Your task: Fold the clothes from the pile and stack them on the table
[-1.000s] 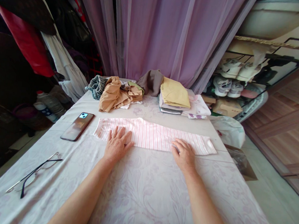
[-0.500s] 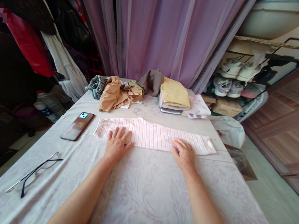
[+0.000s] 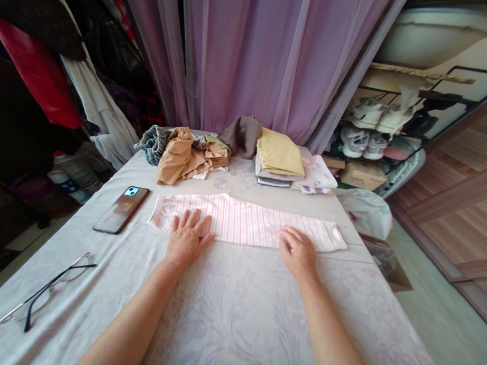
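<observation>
Cloth (image 3: 248, 228) lies lengthwise left to right mid-frame; left hand (image 3: 185, 240) and right hand (image 3: 299, 254) flat on it, grips wide

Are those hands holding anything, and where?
Left hand lies flat, open, on the striped cloth, left part: no grip. Right hand rests at its near edge; whether its curled fingers pinch it cannot be told.
</observation>
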{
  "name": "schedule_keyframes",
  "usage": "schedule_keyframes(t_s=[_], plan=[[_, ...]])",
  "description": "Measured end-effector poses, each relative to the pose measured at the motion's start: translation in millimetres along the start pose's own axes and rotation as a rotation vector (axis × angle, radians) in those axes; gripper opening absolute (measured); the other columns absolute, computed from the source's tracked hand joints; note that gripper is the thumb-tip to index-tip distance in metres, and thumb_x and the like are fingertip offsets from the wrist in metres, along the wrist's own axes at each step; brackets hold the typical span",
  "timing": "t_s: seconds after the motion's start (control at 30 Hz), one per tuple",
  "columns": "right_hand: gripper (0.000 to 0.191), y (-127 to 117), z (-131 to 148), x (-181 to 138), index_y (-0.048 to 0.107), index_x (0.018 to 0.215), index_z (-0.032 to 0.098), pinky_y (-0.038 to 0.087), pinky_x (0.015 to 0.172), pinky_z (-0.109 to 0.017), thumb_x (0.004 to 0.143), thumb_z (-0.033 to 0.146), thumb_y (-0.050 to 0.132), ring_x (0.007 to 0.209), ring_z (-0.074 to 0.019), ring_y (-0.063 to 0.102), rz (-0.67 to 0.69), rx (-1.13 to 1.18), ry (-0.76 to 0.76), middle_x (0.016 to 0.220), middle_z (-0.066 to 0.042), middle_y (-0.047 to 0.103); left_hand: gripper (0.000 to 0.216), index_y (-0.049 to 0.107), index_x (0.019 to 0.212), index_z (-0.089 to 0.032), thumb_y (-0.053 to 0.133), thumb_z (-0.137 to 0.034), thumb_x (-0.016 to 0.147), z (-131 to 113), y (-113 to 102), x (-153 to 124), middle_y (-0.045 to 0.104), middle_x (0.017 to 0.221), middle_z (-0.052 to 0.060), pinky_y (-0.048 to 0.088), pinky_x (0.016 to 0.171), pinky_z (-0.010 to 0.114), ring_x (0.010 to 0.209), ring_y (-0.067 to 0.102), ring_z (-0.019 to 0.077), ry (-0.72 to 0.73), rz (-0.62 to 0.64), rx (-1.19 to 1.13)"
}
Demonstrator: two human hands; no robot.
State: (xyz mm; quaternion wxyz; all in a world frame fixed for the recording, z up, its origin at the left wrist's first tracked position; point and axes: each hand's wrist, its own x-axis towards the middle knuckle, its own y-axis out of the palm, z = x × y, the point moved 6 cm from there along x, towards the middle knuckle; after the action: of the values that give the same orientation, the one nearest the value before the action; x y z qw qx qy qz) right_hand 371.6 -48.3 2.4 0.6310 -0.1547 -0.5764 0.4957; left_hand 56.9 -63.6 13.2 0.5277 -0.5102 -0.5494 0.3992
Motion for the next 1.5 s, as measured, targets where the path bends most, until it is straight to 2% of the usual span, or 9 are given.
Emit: schedule_keyframes(t_s=[0.13,0.3,0.47,0.63,0.8,0.87,1.13,1.33,1.5], plan=[[0.027,-25,-30,3,0.072,0.098,0.02,0.049,0.093,-0.041,0.087,0.028,0.048,0.103,-0.0255,0.065,-0.132,-0.063,0.087,0.108,-0.011,0.072,0.052,0.055,0.138,-0.027,0.044,-0.053,0.095,-1,-1,0,0.045,0.15,0.011,0.028,0.111,0.061,0.14,0.034,0.0381,0.009,0.01,0.017],[0.039,-56,-93,-11,0.068,0.112,0.017,0.049,0.088,-0.048,0.081,0.032,0.052,0.101,-0.0325,0.063,-0.255,-0.255,0.389,0.111,-0.017,0.069,0.052,0.054,0.139,-0.027,0.044,-0.052,0.095,-1,-1,1,0.044,0.151,0.011,0.027,0.112,0.061,0.14,0.034,0.0374,0.014,0.013,0.017],[0.039,-53,-134,-28,0.072,0.108,0.022,0.049,0.074,-0.046,0.077,0.04,0.056,0.078,-0.032,0.064,-0.114,-0.352,0.631,0.081,-0.013,0.071,0.052,0.054,0.139,-0.027,0.044,-0.052,0.095,0,0,1,0.043,0.151,0.011,0.027,0.112,0.061,0.141,0.034,0.037,0.012,0.013,0.027],[0.051,-57,-138,-18,0.071,0.114,0.02,0.049,0.074,-0.046,0.074,0.05,0.06,0.083,-0.0337,0.065,0.002,-0.416,0.743,0.091,-0.017,0.072,0.052,0.054,0.139,-0.027,0.045,-0.053,0.095,0,0,1,0.043,0.152,0.011,0.026,0.112,0.06,0.141,0.034,0.0374,0.005,0.016,0.029],[0.054,-61,-139,-3,0.072,0.111,0.022,0.049,0.074,-0.039,0.081,0.06,0.05,0.093,-0.0319,0.067,0.345,-0.419,0.846,0.099,-0.014,0.073,0.053,0.053,0.14,-0.027,0.044,-0.053,0.095,-1,-1,1,0.043,0.151,0.011,0.026,0.113,0.059,0.141,0.033,0.0362,0.008,0.026,0.038],[0.055,-62,-138,-1,0.071,0.113,0.021,0.049,0.075,-0.037,0.083,0.06,0.048,0.097,-0.0319,0.066,0.399,-0.41,0.876,0.104,-0.015,0.072,0.053,0.053,0.14,-0.026,0.044,-0.053,0.095,0,-1,2,0.043,0.151,0.011,0.026,0.112,0.059,0.141,0.033,0.036,0.009,0.024,0.033],[0.05,-61,-140,22,0.063,0.127,0.02,0.049,0.082,-0.036,0.087,0.045,0.048,0.102,-0.0286,0.066,0.215,-0.361,0.804,0.11,-0.012,0.072,0.052,0.054,0.139,-0.026,0.043,-0.053,0.095,0,0,1,0.044,0.151,0.011,0.027,0.112,0.059,0.14,0.035,0.0362,0.011,0.015,0.042],[0.035,-34,-145,52,0.071,0.113,0.024,0.048,0.086,-0.029,0.084,0.031,0.053,0.104,-0.0219,0.064,0.428,-0.31,0.525,0.115,-0.007,0.071,0.052,0.053,0.139,-0.028,0.043,-0.054,0.095,1,1,1,0.044,0.151,0.01,0.027,0.112,0.059,0.14,0.035,0.0359,0.003,0.004,0.045],[0.025,-34,-141,59,0.073,0.097,0.023,0.046,0.078,-0.029,0.082,0.033,0.055,0.096,-0.0223,0.065,0.436,-0.349,0.502,0.102,-0.007,0.073,0.053,0.052,0.14,-0.028,0.043,-0.054,0.095,2,1,2,0.043,0.152,0.01,0.027,0.113,0.059,0.141,0.034,0.0356,-0.002,0.021,0.052]])
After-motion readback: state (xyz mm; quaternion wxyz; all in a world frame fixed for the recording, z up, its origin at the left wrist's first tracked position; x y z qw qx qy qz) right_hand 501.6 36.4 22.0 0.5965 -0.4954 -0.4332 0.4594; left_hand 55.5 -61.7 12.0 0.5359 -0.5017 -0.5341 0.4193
